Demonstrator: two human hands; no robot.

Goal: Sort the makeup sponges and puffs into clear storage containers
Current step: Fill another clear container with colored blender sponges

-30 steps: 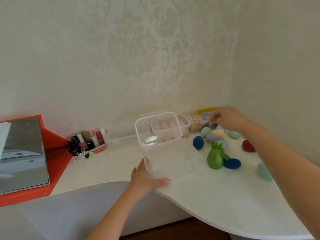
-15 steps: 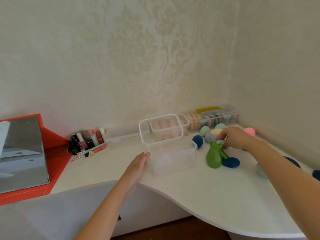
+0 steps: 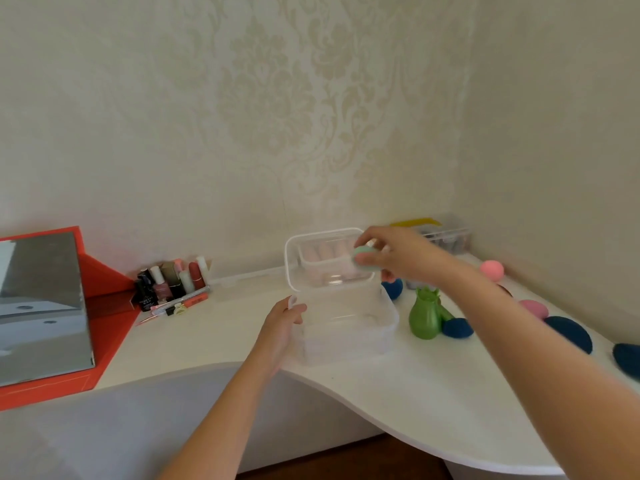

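Seen from the head camera, a white desk curves into the corner of a room with patterned cream walls. Near its front edge sits a clear container whose hinged lid stands open and upright at its far side. The left hand rests against the container's left wall, fingers fairly straight and not curled round anything, the thumb up by the rim. The right hand hovers above the open container, in front of the lid, its fingertips pinching a mint-green sponge.

Behind the lid stands a second clear container holding pale pink puffs. A third one sits in the far right corner, with something yellow on top.

To the right of the open container a green vase-shaped holder stands upright, with a dark blue sponge just beside it on the right and another blue sponge farther back. Along the right wall lie a pink sponge, a second pink one and two dark blue puffs, partly hidden by the right arm.

At far left, nail polish bottles cluster against the wall beside an orange box with a mirror propped on it.
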